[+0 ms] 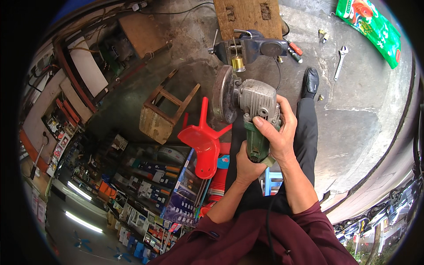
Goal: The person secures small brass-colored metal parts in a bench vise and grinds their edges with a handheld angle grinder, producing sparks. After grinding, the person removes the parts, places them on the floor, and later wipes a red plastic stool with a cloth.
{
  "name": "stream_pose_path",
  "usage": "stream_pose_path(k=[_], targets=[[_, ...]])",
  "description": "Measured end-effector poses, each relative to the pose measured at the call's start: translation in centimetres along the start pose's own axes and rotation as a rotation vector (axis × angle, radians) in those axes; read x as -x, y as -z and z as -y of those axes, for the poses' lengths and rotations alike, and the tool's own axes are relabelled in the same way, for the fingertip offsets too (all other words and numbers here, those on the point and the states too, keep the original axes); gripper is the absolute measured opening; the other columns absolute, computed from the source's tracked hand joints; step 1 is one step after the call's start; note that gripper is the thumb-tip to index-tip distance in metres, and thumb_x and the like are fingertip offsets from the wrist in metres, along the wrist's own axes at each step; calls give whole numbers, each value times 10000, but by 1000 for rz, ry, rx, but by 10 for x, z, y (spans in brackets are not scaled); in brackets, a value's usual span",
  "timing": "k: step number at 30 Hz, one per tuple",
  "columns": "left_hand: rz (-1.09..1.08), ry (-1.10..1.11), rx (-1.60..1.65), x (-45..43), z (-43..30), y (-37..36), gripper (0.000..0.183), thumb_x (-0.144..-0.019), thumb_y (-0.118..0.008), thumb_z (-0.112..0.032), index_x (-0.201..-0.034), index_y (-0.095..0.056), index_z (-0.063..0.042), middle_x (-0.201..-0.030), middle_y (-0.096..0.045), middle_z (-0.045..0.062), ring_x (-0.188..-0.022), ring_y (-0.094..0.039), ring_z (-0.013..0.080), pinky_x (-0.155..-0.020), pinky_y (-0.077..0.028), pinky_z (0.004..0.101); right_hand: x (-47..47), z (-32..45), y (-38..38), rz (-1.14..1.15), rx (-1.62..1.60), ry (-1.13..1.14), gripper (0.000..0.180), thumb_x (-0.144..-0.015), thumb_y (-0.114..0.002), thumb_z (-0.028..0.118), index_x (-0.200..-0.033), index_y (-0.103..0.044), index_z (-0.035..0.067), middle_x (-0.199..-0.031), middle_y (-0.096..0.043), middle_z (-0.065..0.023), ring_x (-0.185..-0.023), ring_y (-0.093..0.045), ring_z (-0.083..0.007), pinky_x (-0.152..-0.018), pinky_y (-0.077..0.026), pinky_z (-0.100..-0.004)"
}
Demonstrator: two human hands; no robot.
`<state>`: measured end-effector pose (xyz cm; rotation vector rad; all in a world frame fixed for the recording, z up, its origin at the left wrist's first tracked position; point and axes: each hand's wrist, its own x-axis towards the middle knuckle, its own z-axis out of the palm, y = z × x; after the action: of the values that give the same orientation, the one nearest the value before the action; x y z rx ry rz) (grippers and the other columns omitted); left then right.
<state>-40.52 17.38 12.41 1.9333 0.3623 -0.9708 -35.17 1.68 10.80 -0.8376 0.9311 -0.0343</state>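
Note:
Both of my hands hold an angle grinder [260, 99] with a grey metal gear head and a green body. My right hand [281, 131] wraps around the body just behind the gear head, thumb on top. Lower down, my left hand [246, 165] grips the rear of the body. The metal guard [222, 94] faces left and hides most of the disc. Beyond the grinder, a bench vise [255, 49] sits at the end of a wooden bench [248, 18]. A brass-coloured cylindrical part [238, 63] hangs at the vise jaws, close to the guard.
An adjustable wrench [340, 63], a red-handled tool [295, 48] and small brass fittings [324, 35] lie on the concrete floor. A green bag [372, 31] lies at upper right. A wooden stool [162, 112] lies tipped over beside a red plastic chair [202, 142]. A black cord [270, 225] crosses my lap.

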Motion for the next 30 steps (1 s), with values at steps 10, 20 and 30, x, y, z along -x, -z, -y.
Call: stream_pose_path(k=[10,20,30], targets=[[-7,16,-2,1,-1,1,550,-684,-905,-176,-1106,-585,-28,-954,-734,94,-874,-709,164,-796,-553,334,1,-1,0,-6,7,3,566,-819,-827,160,-1279,-572,-49,-1099,-691,-98,-1013,-639,-145,-941,-498,-304],[2,-8,-36,-1,1,5,560,-674,-895,-162,-1113,-577,-23,-934,-736,114,-853,-726,189,-785,-558,341,1,2,-3,-12,19,16,547,-816,-816,141,-1269,-576,-50,-1096,-689,-95,-1010,-638,-143,-943,-495,-303],[3,3,-46,-2,-5,6,572,-659,-873,-139,-1138,-584,-17,-953,-739,107,-867,-724,183,-803,-556,334,1,2,-5,-19,14,35,544,-825,-814,142,-1271,-571,-53,-1089,-692,-99,-994,-645,-142,-926,-503,-293]])
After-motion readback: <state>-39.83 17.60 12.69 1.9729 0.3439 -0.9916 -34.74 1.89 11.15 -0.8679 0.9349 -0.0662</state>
